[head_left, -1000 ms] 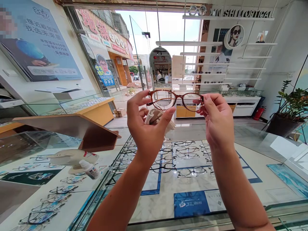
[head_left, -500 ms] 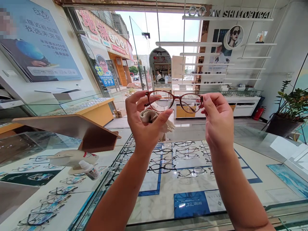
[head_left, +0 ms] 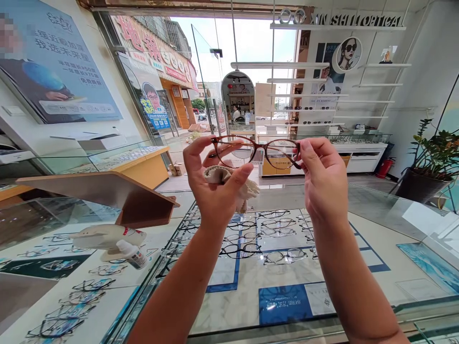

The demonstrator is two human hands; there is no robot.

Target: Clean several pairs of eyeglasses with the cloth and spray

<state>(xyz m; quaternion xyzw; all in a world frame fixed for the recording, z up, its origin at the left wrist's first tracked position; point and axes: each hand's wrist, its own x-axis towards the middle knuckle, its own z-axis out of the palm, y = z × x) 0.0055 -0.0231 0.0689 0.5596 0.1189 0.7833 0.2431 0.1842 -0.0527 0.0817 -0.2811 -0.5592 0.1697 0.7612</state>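
A pair of eyeglasses (head_left: 260, 146) with a dark reddish-brown frame is held up between my two hands above the glass display case (head_left: 244, 277). My left hand (head_left: 215, 186) grips the frame's left end with its fingers and also has a bunched beige cloth (head_left: 247, 193) in it, which hangs out past the thumb. At the frame's other end, my right hand (head_left: 322, 177) pinches the hinge area between thumb and fingers. Both temples fold out behind the lenses, partly hidden by the fingers.
Rows of eyeglasses (head_left: 242, 248) lie inside the case below my forearms. On the left glass stand a small white bottle (head_left: 132, 254), a beige rounded object (head_left: 103, 236) and a brown wooden tray (head_left: 107, 186). A standing mirror (head_left: 238, 102) is farther back.
The eyeglasses have shifted slightly left and tilted a little, with both hands moving along. My grip on them and on the cloth stays the same.
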